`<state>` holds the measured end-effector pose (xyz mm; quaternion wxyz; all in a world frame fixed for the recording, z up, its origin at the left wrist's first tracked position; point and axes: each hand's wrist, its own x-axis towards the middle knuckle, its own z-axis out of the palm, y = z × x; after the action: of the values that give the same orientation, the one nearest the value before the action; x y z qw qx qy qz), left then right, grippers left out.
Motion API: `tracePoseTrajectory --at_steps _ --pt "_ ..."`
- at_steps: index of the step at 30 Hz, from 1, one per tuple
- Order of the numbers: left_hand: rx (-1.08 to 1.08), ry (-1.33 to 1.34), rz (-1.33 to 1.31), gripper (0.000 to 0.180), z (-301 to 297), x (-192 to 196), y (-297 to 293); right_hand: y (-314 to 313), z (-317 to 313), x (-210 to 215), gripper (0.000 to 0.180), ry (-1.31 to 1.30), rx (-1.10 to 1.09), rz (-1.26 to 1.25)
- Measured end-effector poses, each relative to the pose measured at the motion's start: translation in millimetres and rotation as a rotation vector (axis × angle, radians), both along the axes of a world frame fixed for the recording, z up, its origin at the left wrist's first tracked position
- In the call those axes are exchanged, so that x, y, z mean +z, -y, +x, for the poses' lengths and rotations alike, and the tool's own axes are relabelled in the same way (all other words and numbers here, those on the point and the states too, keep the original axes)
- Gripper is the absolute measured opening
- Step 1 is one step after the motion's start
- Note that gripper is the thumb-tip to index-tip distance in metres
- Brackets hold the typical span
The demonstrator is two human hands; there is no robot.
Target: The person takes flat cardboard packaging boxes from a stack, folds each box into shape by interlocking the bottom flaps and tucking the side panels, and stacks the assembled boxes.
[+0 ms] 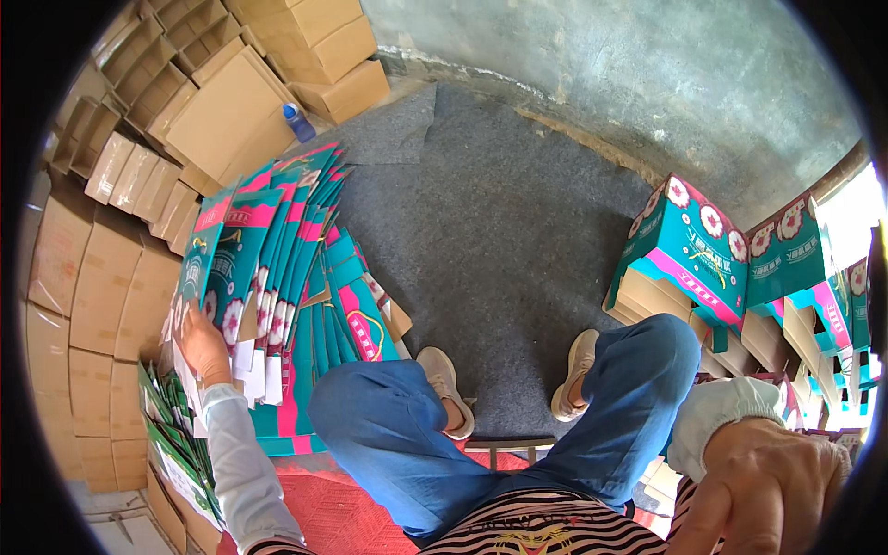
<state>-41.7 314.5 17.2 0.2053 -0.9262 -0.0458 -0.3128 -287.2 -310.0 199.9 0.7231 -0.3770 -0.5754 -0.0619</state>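
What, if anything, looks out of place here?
The blue bottle looks odd, alone among brown boxes. The teal-and-pink cartons by the left hand fan out unevenly, though that may be how they're stacked. I see no obvious spill.

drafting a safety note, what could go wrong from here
The fanned, tilted flat cartons might slide if the left hand on their near edge pulls unevenly. Sliding cartons could knock the blue bottle beyond their far end. The open-flapped teal box might shift if the nearby right knee bumps it.
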Motion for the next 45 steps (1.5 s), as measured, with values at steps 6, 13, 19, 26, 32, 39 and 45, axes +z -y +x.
tracePoseTrajectory --at_steps 6,13,19,26,32,39,45 --pt "-0.025 0.279 -0.271 0.02 -55 90 42 -15 -4 0 0.014 0.066 -0.035 -0.019" --pt "-0.41 0.696 -0.897 0.028 -107 177 120 -13 -5 14 0.016 0.184 -0.311 0.027" --pt "-0.81 0.631 -1.471 0.021 -111 189 185 0 -10 46 0.02 0.296 -0.617 0.164" --pt "-0.658 0.432 -1.599 0.045 -104 158 191 -12 -44 71 0.026 0.441 -0.54 0.135" --pt "-0.73 0.356 -2.048 0.031 -121 153 220 -43 -42 98 0.032 0.473 -0.525 0.206" --pt "-0.822 -0.135 -2.456 0.024 -94 111 252 -34 13 68 0.04 0.422 -0.956 0.339" --pt "-0.699 -0.253 -2.404 0.021 -90 83 270 -35 60 -69 0.076 0.185 -1.229 -0.912"
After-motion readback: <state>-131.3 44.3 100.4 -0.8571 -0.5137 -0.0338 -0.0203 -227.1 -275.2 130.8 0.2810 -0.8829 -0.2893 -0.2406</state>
